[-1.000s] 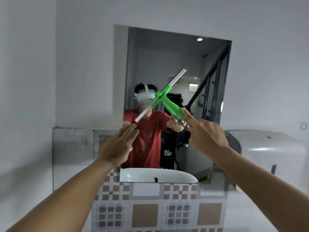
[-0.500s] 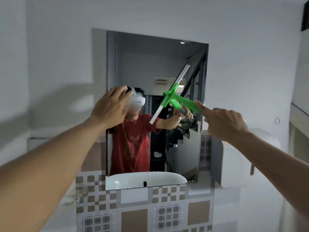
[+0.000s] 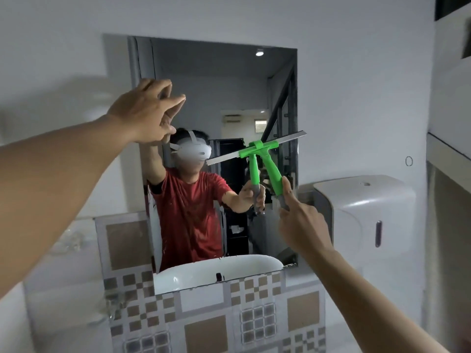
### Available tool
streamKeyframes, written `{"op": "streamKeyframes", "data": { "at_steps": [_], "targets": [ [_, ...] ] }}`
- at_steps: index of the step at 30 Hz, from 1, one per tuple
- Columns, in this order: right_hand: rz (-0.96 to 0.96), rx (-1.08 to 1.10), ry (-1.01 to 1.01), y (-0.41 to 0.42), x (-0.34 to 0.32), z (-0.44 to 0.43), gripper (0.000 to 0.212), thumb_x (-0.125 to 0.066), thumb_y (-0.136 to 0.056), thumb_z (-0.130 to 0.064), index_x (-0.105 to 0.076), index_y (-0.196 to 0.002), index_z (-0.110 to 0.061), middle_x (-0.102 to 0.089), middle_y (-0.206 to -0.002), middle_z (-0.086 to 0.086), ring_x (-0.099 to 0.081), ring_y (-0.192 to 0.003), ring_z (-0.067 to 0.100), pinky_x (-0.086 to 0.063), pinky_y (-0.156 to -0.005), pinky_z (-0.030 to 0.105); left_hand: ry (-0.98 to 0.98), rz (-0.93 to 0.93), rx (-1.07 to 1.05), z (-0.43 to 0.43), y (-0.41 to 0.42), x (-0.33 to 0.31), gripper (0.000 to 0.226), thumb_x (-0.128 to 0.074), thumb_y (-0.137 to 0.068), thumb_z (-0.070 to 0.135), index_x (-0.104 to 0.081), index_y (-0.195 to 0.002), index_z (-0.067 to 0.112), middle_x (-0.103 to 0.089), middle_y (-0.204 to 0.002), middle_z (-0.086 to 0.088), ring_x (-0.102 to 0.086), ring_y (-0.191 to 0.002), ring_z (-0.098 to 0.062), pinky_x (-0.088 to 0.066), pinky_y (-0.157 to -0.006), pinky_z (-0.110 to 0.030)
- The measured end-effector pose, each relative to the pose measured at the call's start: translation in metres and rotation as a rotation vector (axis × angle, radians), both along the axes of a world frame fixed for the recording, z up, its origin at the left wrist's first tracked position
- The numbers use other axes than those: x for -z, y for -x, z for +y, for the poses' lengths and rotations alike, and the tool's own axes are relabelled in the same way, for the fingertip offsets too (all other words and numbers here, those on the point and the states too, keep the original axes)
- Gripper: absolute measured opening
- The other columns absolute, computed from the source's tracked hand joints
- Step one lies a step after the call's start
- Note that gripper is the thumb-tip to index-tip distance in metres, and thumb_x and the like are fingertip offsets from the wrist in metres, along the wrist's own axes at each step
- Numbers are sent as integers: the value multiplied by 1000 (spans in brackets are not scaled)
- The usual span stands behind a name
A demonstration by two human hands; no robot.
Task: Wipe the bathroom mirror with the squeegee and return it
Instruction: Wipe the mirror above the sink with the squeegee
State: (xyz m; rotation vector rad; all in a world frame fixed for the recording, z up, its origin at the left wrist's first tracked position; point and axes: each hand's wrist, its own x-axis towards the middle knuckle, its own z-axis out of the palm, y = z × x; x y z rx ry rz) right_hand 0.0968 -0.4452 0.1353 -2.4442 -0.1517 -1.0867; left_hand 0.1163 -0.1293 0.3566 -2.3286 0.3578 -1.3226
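Rotating from a steep diagonal toward level, the green squeegee (image 3: 265,159) is pressing its blade against the mirror (image 3: 229,85) while my right hand (image 3: 303,225) is clenching its light, stiff handle by the grey end and my left hand (image 3: 145,115) is hovering empty, fingers loosely spread.

arms: both showing bare, no sleeves | left hand (image 3: 146,112): wearing no glove | right hand (image 3: 303,225): wearing no glove, no rings showing

Dim, flat light; ceiling spot (image 3: 259,53) glows in mirror (image 3: 229,80); soft shadow on left wall; edges bowed, slightly blurred.
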Motion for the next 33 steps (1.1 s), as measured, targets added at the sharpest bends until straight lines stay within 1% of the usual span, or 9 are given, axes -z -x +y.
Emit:
{"op": "streamKeyframes", "data": {
  "at_steps": [3, 7, 12, 16, 18, 21, 27, 30, 33],
  "targets": [
    [44, 6, -106, 0, 23, 15, 74, -48, -99, -19, -6, -159, -31, -59, -70, 4, -54, -54, 24, -44, -50, 34, 1, -5, 1, 1, -1, 0, 83, -73, -83, 51, -38, -154, 27, -34, -150, -10, -32, -136, -38, -48, -98, -56],
    [101, -65, -313, 3, 54, 44, 80, -51, -100, -20, 2, -159, -29, -64, -68, 4, -59, -50, 22, -57, -47, 44, -4, -3, -5, 1, -2, -2, 83, -73, -82, 53, -39, -153, 28, -35, -150, -9, -33, -135, -38, -50, -94, -57],
    [186, -288, -602, 23, 60, 98, 80, -48, -102, -19, 9, -158, -31, -66, -66, 3, -68, -60, 24, -60, -55, 44, -19, 8, -14, 4, -1, -8, 82, -69, -84, 56, -37, -154, 29, -33, -155, -7, -31, -138, -37, -51, -95, -61],
    [152, -402, -824, 28, 51, 148, 80, -48, -101, -23, 8, -158, -29, -70, -69, 2, -68, -60, 15, -55, -51, 22, -46, 20, -29, 7, 1, -12, 80, -71, -84, 53, -39, -153, 28, -34, -156, -6, -33, -137, -38, -52, -93, -60],
    [137, -440, -874, 30, 47, 170, 79, -48, -101, -24, 7, -157, -31, -70, -68, 2, -68, -57, 14, -58, -53, 30, -47, 17, -35, 7, 2, -13, 80, -70, -84, 54, -39, -153, 29, -33, -157, -6, -33, -137, -38, -52, -91, -59],
    [129, -477, -817, 31, 45, 196, 78, -47, -101, -26, 9, -155, -36, -73, -77, 2, -68, -63, 14, -61, -65, 41, -41, 21, -33, 7, 1, -13, 79, -70, -84, 53, -39, -153, 29, -33, -157, -6, -33, -137, -37, -52, -92, -57],
    [122, -493, -623, 30, 48, 214, 78, -44, -104, -31, 13, -157, -32, -74, -88, 2, -70, -73, 14, -61, -72, 39, -26, 28, -27, 8, 0, -13, 79, -73, -83, 52, -42, -152, 30, -36, -155, -5, -36, -134, -37, -52, -91, -56],
    [75, -469, -351, 31, 54, 204, 82, -45, -104, -26, 19, -156, -24, -72, -90, 2, -64, -69, 14, -58, -66, 34, -18, 27, -20, 8, 0, -13, 79, -74, -83, 51, -43, -152, 30, -36, -155, -5, -36, -134, -36, -52, -91, -55],
    [42, -413, -160, 25, 66, 188, 81, -42, -103, -25, 21, -154, -25, -70, -86, 2, -62, -61, 14, -58, -56, 32, -20, 33, -29, 7, 1, -13, 79, -73, -84, 51, -41, -153, 30, -34, -156, -5, -35, -136, -36, -53, -91, -57]
  ]
}}
